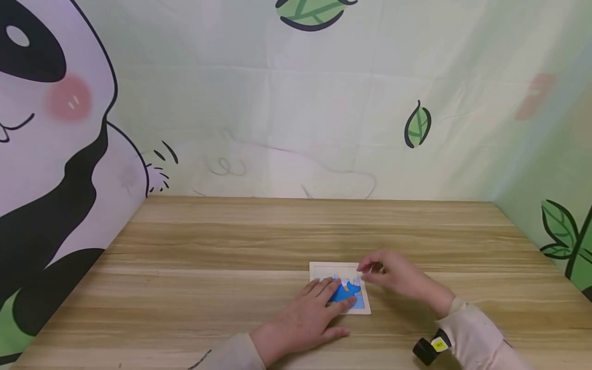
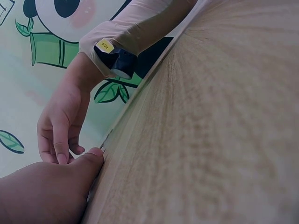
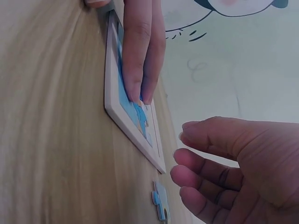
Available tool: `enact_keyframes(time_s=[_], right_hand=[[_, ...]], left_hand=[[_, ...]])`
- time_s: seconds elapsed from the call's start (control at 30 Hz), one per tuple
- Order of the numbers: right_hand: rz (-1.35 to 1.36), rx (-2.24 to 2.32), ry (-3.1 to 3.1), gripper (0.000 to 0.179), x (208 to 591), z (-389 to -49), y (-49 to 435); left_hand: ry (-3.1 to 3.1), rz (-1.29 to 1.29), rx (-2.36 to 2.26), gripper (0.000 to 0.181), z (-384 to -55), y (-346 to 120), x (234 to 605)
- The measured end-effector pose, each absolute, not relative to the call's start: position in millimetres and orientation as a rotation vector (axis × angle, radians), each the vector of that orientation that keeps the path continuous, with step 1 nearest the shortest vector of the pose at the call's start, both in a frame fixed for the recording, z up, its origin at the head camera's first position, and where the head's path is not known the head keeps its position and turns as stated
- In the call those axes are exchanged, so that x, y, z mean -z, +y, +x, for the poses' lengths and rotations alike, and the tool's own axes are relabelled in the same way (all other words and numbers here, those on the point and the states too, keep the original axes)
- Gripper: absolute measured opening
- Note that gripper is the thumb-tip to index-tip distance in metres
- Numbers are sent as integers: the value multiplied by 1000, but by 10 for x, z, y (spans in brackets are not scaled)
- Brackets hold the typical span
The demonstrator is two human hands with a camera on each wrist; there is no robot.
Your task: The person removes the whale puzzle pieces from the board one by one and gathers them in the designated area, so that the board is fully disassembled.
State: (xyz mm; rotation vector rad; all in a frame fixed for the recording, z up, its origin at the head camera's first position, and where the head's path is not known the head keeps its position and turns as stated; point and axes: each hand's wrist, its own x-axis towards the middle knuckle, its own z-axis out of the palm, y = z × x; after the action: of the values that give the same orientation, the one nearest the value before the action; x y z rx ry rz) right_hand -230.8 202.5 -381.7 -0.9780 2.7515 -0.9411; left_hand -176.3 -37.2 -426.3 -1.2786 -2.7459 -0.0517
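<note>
A small jigsaw puzzle in a pale square frame lies on the wooden table. Blue picture pieces fill its lower part, while the far part of the tray looks bare and pale. My left hand rests on the puzzle with its fingers spread and straight. By the frame's far right corner is my right hand, its fingers loosely bent and thumb apart. In the right wrist view this hand holds nothing. Below its fingertips a loose blue jigsaw piece lies on the table beside the frame; the hand hides it in the head view.
The wooden table runs back to a cloth wall printed with leaves and a panda. A black wrist camera with a yellow label sits on the right sleeve.
</note>
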Motion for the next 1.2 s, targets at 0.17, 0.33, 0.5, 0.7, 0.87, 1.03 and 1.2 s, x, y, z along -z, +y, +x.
enact_keyframes(time_s=[0.17, 0.33, 0.5, 0.7, 0.87, 1.03, 1.2], right_hand=[[-1001, 914, 2755, 10, 3832, -2309, 1963], [-1029, 887, 2755, 9, 3838, -2316, 1907], [-997, 840, 2774, 9, 3835, -2312, 1864], [-970, 817, 2753, 10, 3829, -2316, 1824], [-960, 783, 2758, 8, 3831, -2325, 1797], [-929, 741, 2760, 8, 3815, -2315, 1768], [-905, 706, 2755, 8, 3792, -2303, 1731]], left_hand=[[-2736, -1275, 35, 57, -1757, -372, 4262], [-2723, -1278, 30, 57, -1759, -374, 4266], [-2725, -1282, 40, 57, -1767, -379, 4273], [-2722, -1287, 45, 57, -1767, -378, 4274], [-2709, -1288, 40, 56, -1768, -374, 4275], [-2708, -1290, 44, 56, -1767, -374, 4278], [-2683, -1282, 31, 56, -1763, -373, 4283]])
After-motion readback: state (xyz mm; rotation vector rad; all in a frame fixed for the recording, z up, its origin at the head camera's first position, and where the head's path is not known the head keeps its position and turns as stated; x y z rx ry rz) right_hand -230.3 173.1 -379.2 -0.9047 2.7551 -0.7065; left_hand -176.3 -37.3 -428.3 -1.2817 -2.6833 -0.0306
